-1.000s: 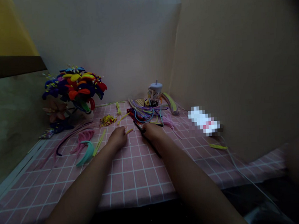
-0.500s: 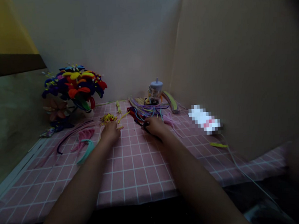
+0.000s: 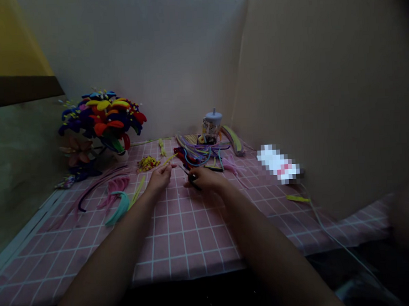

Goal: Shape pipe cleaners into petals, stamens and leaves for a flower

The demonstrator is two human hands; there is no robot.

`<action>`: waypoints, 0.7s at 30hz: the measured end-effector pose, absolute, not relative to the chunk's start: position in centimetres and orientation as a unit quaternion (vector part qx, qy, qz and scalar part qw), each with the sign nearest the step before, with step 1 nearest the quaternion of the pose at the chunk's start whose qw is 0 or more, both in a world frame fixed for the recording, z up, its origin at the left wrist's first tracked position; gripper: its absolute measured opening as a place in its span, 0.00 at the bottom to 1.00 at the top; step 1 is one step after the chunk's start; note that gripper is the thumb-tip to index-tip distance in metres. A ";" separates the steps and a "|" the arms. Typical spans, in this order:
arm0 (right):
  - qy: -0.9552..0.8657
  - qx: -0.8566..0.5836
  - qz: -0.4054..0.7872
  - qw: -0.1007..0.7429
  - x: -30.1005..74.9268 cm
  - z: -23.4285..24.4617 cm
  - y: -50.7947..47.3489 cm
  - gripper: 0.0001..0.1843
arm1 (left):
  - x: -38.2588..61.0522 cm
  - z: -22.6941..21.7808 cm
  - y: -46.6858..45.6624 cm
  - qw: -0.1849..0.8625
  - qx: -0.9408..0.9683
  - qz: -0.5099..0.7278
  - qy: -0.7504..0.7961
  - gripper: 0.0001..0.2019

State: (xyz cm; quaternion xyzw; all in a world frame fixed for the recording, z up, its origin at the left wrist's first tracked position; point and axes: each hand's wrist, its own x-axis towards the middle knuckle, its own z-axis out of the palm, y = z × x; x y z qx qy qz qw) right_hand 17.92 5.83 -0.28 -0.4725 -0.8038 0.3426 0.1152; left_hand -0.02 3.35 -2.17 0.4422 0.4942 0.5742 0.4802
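My left hand (image 3: pixel 161 178) is closed in a pinch above the middle of the table, with a thin yellow pipe cleaner (image 3: pixel 171 158) showing at its fingertips. Another length of yellow strip (image 3: pixel 136 193) shows beside my left wrist; whether it joins the one in my fingers I cannot tell. Across a small gap, my right hand (image 3: pixel 208 179) grips a pair of scissors (image 3: pixel 194 183) by the black handles. Their blades point up and left, toward my left fingertips. Just behind lies a heap of red, purple and blue pipe cleaners (image 3: pixel 197 154).
A bouquet of colourful pipe-cleaner flowers (image 3: pixel 108 114) stands back left. Near it are a small yellow-and-red pile (image 3: pixel 148 163), pink strips (image 3: pixel 115 187) and a turquoise bundle (image 3: pixel 118 210). A lidded cup (image 3: pixel 213 125) stands at the back. A cable (image 3: pixel 335 237) runs down the right.
My left hand has moved right and slightly nearer me. My right hand has turned, so the scissor blades now show toward the left hand. The yellow strip beside my left wrist has come into view.
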 end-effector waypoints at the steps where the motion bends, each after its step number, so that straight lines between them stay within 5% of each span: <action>1: -0.809 -0.474 0.332 0.107 18.0 0.1 5.7 0.20 | -0.3 -1.9 3.2 0.471 0.447 0.566 0.508 0.15; 9: -0.858 -0.456 0.212 0.106 18.8 0.2 4.0 0.22 | -1.3 -1.8 1.9 0.530 0.393 0.559 0.502 0.15; 21: -0.871 -0.433 0.196 0.123 19.0 -0.4 3.2 0.20 | -0.4 -1.7 0.6 0.592 0.323 0.609 0.418 0.09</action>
